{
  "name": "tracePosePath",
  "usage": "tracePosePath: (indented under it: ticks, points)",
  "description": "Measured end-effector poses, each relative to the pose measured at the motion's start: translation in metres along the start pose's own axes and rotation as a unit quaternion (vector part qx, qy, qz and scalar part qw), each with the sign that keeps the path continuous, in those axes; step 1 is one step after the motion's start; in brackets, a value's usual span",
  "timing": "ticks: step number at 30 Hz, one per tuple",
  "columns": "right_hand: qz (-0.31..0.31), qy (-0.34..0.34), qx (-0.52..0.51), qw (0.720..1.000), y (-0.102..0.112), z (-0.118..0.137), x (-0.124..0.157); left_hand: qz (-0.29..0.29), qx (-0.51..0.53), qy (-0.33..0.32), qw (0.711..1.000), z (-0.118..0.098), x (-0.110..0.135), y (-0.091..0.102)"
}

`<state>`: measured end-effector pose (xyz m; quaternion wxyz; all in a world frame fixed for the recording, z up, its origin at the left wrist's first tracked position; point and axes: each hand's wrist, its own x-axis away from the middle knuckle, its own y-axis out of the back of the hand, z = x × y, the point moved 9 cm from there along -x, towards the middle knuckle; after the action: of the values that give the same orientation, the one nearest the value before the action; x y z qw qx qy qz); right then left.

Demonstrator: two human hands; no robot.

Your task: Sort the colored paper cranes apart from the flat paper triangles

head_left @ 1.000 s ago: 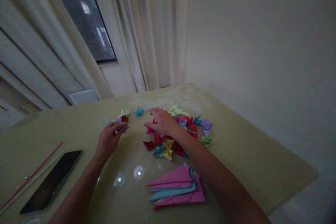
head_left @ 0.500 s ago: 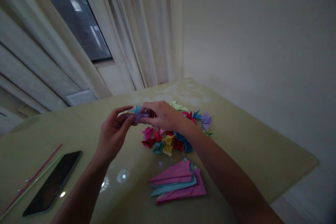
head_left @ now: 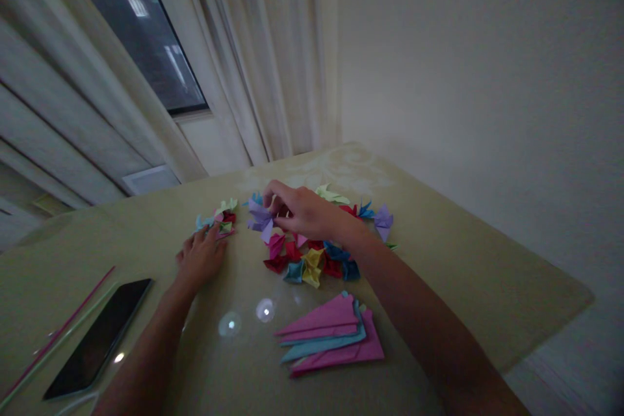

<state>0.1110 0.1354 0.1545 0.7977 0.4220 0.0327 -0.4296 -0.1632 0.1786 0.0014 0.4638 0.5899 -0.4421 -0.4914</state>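
Between the thumb and fingers of my right hand [head_left: 309, 213] is a purple origami piece [head_left: 260, 220] with pointed, spread-out flaps. It is above the left side of a ring-like heap of colourful origami pieces [head_left: 312, 266], in yellow, red, pink and blue. My left hand [head_left: 201, 255] lies low over the table with its fingers stretched out. Its fingertips reach the near edge of a smaller cluster of origami pieces [head_left: 225, 214], in light green, red and pale blue. Whether they touch it I cannot tell.
Folded pink and blue paper wedges [head_left: 326, 335] lie stacked near me. A dark phone [head_left: 100, 335] rests at left beside a red stick [head_left: 63, 325] and a pale green stick [head_left: 63, 338]. The pale table [head_left: 463, 273] meets a wall on the right; curtains [head_left: 273, 58] hang behind.
Both hands held the purple origami piece together before. My left hand has let go and moved down and left to the small cluster. In my right hand the piece now shows spread open.
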Motion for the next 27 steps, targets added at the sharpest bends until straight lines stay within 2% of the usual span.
tracePosePath:
  ticks: [3,8,12,17,27]
  points:
    - [0.018,0.006,0.002,1.000,-0.004,0.001,0.000,0.014,0.018,-0.032,0.999,-0.001,-0.007,0.003]
    - [0.027,0.017,0.062,0.998,-0.005,0.005,0.000,0.089,0.162,-0.092,0.978,-0.014,-0.014,0.006]
    - [0.022,0.000,0.083,0.996,-0.004,0.003,0.000,0.081,0.226,-0.136,0.961,-0.030,-0.010,0.013]
    - [0.010,0.000,0.084,0.996,0.001,0.004,0.001,0.077,0.219,-0.194,0.953,-0.048,-0.003,0.010]
    - [0.017,0.001,0.071,0.997,0.001,0.004,-0.001,0.084,0.203,-0.186,0.958,-0.057,0.000,0.016]
